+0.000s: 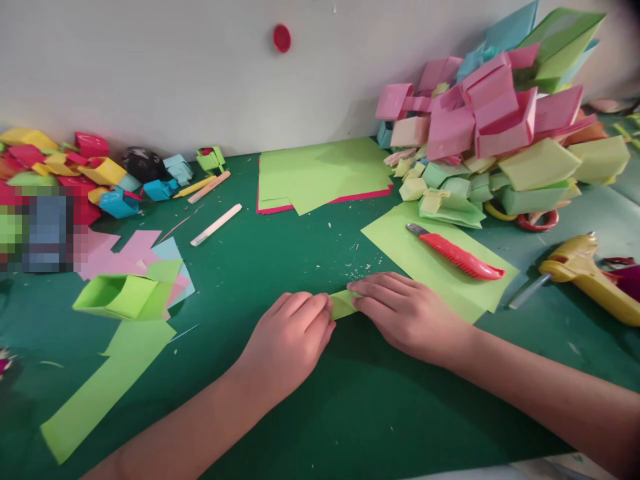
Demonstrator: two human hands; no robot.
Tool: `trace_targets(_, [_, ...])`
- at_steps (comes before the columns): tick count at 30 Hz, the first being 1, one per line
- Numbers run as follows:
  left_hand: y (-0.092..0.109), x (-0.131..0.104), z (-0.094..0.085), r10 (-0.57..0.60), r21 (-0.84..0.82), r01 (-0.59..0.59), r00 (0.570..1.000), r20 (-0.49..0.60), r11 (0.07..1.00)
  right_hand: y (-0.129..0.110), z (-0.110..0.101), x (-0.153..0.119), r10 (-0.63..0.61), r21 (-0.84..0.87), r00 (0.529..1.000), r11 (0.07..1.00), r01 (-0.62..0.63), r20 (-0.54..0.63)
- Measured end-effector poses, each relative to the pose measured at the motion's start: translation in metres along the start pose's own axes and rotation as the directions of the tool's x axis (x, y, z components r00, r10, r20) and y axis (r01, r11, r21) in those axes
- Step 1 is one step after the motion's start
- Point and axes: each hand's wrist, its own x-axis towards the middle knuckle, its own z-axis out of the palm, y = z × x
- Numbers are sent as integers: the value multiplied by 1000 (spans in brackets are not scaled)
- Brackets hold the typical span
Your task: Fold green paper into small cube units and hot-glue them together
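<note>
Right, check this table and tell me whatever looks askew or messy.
Pale scraps litter the green table just beyond the right hand, like unswept offcuts. By the wall, light-green sheets lie askew over red sheets, their edges out of line.

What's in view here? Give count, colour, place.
Table: one, green, beneath
Wall: one, whitish, back
Disc: one, red, on wall
Held strip: one, green, centre
Sheet: one at least, green, right
Knife: one, red, on sheet
Stack: one, green over red, back
Sticks: three, yellow, tan, whitish, left
Glue gun: one, yellow, right
Loops: two, red, yellow, right
Piles: two, multicoloured, back corners
Lump: one, black, back left
Box: one, green, left
Long strip: one, green, left
Scraps: several, pink, blue, left
Left hand, right hand: two, bare, centre
</note>
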Motion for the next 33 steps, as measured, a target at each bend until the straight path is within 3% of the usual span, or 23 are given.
trace_targets(14, [15,-5,1,12,177,-13,1000,7,984,-1,-7,-13,-14,-32,993,999,18,116])
trace_targets(21, [37,-14,-9,-185,139,158,960,209,978,-6,-10,-13,73,-29,980,997,-69,187])
trace_targets(25, [40,-15,-11,-228,131,199,937,264,971,-26,-5,3,113,-79,967,992,-97,228])
trace_targets(28, [40,-14,-12,-246,131,215,923,295,968,-38,1,9,34,-98,957,995,-6,288])
trace_targets(33, [37,-18,-14,-226,124,195,914,336,973,-24,-1,-12,82,-146,940,989,-34,331])
